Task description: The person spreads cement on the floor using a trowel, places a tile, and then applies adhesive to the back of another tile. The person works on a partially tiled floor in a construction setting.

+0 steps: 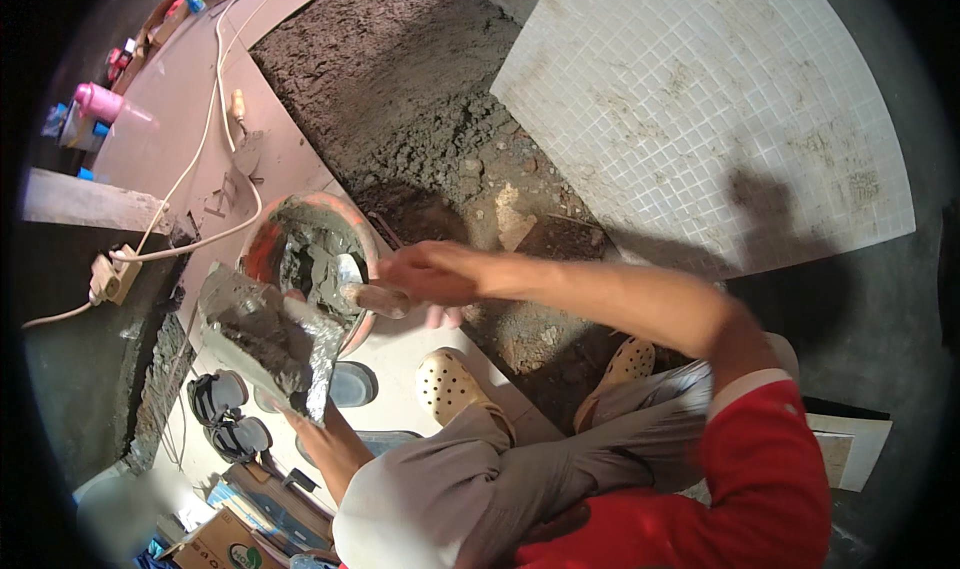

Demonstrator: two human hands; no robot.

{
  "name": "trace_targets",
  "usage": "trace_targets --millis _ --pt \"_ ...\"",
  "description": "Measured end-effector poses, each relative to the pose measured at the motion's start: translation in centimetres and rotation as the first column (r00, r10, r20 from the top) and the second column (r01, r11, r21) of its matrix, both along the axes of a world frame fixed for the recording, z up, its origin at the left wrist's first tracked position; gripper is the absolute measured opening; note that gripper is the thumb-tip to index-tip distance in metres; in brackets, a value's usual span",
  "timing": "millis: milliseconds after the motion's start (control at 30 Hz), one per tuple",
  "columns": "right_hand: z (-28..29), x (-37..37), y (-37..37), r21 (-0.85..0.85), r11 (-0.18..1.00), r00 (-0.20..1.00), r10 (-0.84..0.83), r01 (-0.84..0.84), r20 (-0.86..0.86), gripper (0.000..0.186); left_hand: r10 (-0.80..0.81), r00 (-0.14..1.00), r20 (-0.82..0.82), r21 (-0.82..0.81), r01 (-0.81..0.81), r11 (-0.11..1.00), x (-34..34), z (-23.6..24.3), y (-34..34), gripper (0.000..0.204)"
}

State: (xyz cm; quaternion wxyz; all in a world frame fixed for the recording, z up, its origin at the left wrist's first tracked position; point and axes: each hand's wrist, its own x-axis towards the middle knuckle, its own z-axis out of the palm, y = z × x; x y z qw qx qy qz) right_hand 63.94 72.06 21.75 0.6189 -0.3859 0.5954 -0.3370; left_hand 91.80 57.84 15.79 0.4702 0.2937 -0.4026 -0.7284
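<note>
My right hand (435, 272), slightly blurred, is closed round the handle of a trowel (378, 299). The trowel's blade dips into wet grey mortar (325, 259) inside an orange-rimmed bucket (365, 231). Left of the bucket's near side, my left hand (310, 424) supports a mortar-caked, board-like piece (245, 344) from below. That piece is tilted, with a shiny wet strip along its right edge; thick mortar hides what it is made of. Most of the left hand's fingers are hidden behind it.
Beyond the bucket lies a bed of rough mortar (400, 79), beside a large mosaic-patterned tile panel (720, 119). A white cord runs to a power strip (115, 274) at left. Another trowel (243, 134) rests on the floor tiles. Sandals (230, 409) sit near my feet.
</note>
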Motion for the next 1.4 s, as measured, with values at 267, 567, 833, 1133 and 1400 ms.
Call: trace_targets --millis 267,567,833,1133,1400 --pt "9.8 -9.6 19.2 0.268 0.881 0.642 0.47 -0.391 -0.606 0.047 -0.166 0.971 -0.173 0.232 0.204 0.951 -7.2 2.1 4.4 0.052" --pt "12.7 -10.0 31.3 0.112 0.932 0.585 0.307 -0.346 -0.75 0.047 -0.554 0.706 -0.44 0.291 0.696 0.656 -17.0 4.5 7.5 0.047" --pt "12.0 -12.8 34.6 -0.012 0.936 0.53 0.189 -0.351 -0.827 0.046 -0.773 0.591 -0.231 0.21 0.806 0.554 -26.0 7.1 10.9 0.046" --pt "12.9 -13.8 37.9 -0.082 0.991 0.609 -0.004 -0.101 -0.793 0.046 -0.918 0.346 -0.192 0.329 0.904 0.271 -31.7 -5.0 16.4 0.068" --pt "15.3 -10.4 41.0 0.109 0.979 0.607 -0.02 0.175 -0.795 0.052 -0.951 0.306 -0.043 0.535 0.811 0.237 -33.8 -12.8 22.4 0.059"
